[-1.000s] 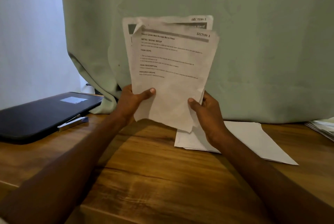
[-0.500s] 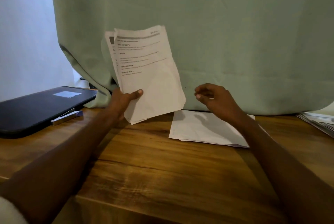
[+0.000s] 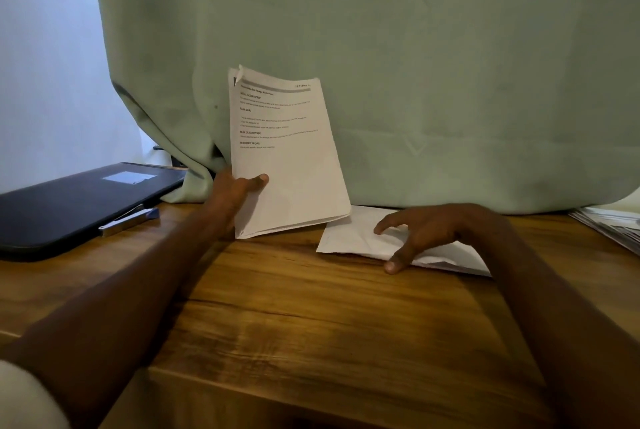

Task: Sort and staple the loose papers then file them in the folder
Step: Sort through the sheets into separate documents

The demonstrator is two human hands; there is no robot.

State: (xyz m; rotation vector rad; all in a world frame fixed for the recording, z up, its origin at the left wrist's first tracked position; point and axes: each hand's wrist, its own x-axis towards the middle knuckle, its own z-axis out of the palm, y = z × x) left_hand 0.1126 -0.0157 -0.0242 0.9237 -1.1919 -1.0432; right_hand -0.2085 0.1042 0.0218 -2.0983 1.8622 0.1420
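The left hand (image 3: 232,194) grasps a thin sheaf of printed sheets (image 3: 287,151) near its lower left corner, thumb pressed flat across the front page and fingers hidden behind, so the sheaf stands nearly upright and leans slightly to the right. The paper is matte white with faint creases, its top left corner dog-eared; grey header bars and short blocks of black type fill the upper half, and the lower half is blank. Its bottom edges fan apart a little, showing that more than one sheet is held. To the right of that hand, the right hand (image 3: 426,231) is spread and relaxed, palm down, over a flat pile of loose papers (image 3: 349,238) on the table (image 3: 311,324); the index fingertip appears to rest on the top sheet and the thumb tip sits at the pile's near edge — it grasps nothing. These sheets are rumpled, with a soft fold running across them. The table is glossy wood with a warm brown, streaked grain. Left of the left hand lies a flat black folder (image 3: 69,207) with rounded corners and a pale rectangular label, and at its near edge a slim metallic stapler (image 3: 128,219) with a blue tip. Behind both hands hangs a heavy, smooth sage-green curtain (image 3: 415,65). Far to the right of the right hand, layered paper edges (image 3: 609,226) poke into view.
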